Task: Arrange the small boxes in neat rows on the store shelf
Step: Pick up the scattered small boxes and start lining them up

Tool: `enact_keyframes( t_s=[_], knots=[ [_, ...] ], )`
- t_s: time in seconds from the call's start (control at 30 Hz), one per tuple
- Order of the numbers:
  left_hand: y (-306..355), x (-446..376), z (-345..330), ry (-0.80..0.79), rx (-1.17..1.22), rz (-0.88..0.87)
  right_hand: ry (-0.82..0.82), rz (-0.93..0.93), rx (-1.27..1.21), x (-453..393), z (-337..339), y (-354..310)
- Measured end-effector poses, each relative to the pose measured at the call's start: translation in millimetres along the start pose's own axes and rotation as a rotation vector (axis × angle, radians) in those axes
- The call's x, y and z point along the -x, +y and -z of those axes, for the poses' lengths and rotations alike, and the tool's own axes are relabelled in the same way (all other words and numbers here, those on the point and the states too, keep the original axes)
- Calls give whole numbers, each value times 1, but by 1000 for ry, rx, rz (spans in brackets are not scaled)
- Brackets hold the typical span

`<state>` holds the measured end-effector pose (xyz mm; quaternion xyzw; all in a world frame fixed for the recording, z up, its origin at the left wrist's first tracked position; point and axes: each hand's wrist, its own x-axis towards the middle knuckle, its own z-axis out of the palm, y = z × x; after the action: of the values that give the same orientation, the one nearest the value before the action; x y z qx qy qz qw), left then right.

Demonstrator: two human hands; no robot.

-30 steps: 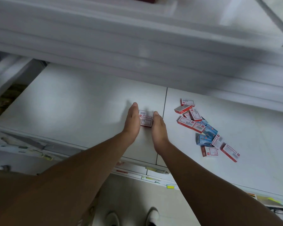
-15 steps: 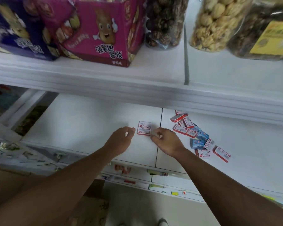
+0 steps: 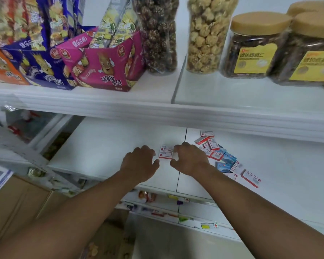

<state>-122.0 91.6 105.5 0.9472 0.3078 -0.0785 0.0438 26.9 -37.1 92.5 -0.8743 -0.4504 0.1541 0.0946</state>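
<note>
Two small red-and-white boxes (image 3: pixel 165 152) lie flat, side by side, on the white lower shelf (image 3: pixel 105 146). My left hand (image 3: pixel 140 163) rests just left of them with curled fingers and holds nothing. My right hand (image 3: pixel 190 158) sits just right of them, its fingers bent beside the boxes' right edge; whether they touch is unclear. To the right lies a loose heap of several red and blue small boxes (image 3: pixel 221 156), with one red box (image 3: pixel 250 178) apart at its near right end.
The upper shelf (image 3: pixel 157 107) overhangs the work area and carries snack cartons (image 3: pixel 105 66) and tall jars (image 3: pixel 200 34). A cardboard carton (image 3: pixel 17 202) stands on the floor at left. Price tags line the lower shelf's front edge (image 3: pixel 176 199).
My head has tilted up, so the upper shelf with its goods came into view. Both hands went from flat palms squeezing the two boxes to curled hands drawn slightly apart from them.
</note>
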Motion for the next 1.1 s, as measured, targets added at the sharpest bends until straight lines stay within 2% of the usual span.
enact_keyframes(
  t_s=[0.2,0.3,0.7,1.1],
  knots=[
    [12,15,0,-16,-240,71,-6,-14,69,18,-3,4],
    [21,23,-1,-4,-220,63,-1,-40,95,32,-1,5],
    [48,59,-16,57,-133,-157,18,-199,115,111,-7,7],
    [114,118,-39,-1,-118,-333,43,-390,77,220,-35,36]
  ],
)
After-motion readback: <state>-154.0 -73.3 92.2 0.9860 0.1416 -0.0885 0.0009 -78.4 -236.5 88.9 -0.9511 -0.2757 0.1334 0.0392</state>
